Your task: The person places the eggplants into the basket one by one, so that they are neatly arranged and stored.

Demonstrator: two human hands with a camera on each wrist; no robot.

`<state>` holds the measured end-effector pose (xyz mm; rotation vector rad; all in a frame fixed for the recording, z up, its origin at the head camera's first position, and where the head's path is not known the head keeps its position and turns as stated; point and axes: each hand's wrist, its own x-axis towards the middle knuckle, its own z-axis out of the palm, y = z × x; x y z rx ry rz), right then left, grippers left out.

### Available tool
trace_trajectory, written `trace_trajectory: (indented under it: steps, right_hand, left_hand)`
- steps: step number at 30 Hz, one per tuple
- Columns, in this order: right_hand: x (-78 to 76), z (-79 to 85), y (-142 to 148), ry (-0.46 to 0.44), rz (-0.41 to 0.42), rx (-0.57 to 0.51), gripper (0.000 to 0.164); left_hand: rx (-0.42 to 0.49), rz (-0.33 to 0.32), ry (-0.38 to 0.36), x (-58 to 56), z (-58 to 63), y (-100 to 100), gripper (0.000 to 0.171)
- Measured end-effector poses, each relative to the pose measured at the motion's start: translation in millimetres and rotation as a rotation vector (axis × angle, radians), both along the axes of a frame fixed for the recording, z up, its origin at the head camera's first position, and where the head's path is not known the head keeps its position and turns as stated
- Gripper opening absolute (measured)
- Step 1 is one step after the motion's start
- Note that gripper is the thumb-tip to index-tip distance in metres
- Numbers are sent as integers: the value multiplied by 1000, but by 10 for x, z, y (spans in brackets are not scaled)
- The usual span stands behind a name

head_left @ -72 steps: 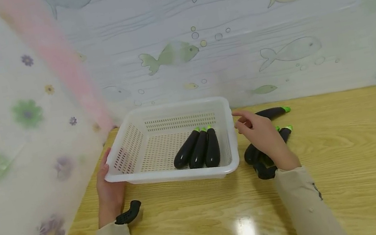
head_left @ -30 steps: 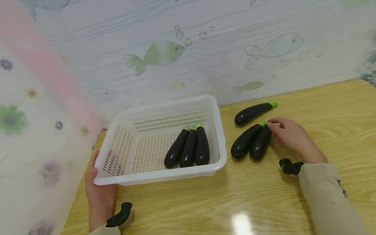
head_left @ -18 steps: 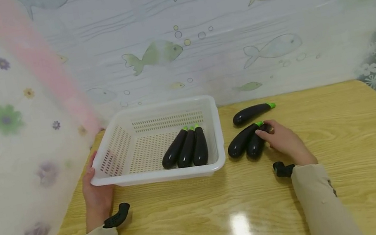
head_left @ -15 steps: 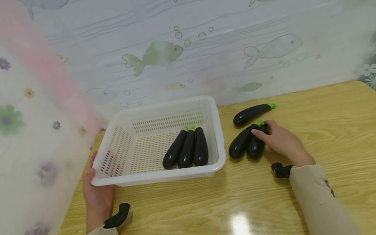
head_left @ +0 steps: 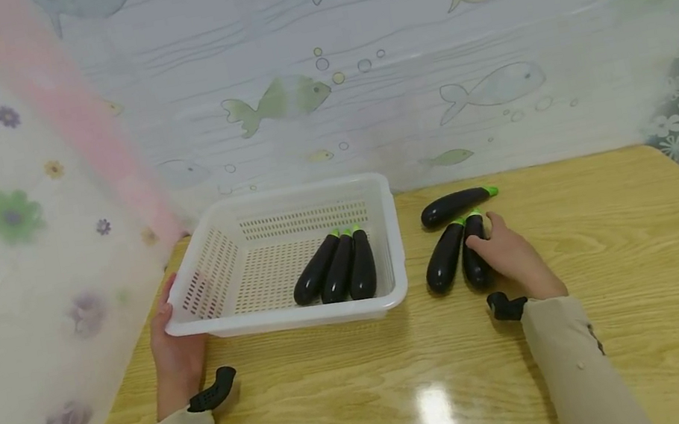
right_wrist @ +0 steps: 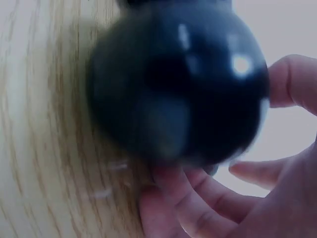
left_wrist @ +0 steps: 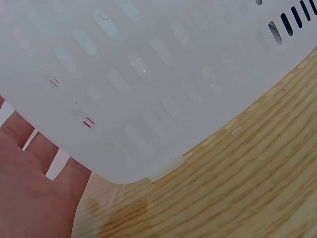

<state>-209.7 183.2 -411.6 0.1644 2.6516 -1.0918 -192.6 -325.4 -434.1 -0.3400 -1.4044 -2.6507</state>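
Note:
My left hand [head_left: 178, 350] holds the left side of a white plastic basket [head_left: 303, 317], with the thumb on its rim. In the left wrist view, spread fingers [left_wrist: 37, 148] lie against its slotted wall. Three dark eggplants with green stems lie side by side in its right half, the middle one [head_left: 340, 272] among them. To the right of the basket, my right hand [head_left: 511, 257] grips an eggplant [head_left: 476, 265] on the table, thumb on top. The right wrist view shows fingers [right_wrist: 198, 208] curled beside its rounded end. Another eggplant [head_left: 445, 261] lies directly left of it.
Behind that pair, one more eggplant [head_left: 454, 207] lies crosswise. The wooden table [head_left: 345, 400] meets a fish-patterned sheet [head_left: 405, 117] at the back and a flowered sheet [head_left: 7, 301] on the left.
My right hand has left the basket's right side and taken hold of the eggplant. In the last half second, the two front eggplants have turned to point more straight away from me.

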Motion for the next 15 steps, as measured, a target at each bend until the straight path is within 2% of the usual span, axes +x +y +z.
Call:
trace_trajectory:
  steps: [8, 15]
  right_hand:
    - [-18, 15, 34, 125, -138, -53, 78]
    - [6, 5, 25, 143, -209, -58, 79]
  left_hand:
    - [-10, 10, 2, -6, 4, -2, 55]
    - [-1, 3, 8, -1, 1, 9, 55]
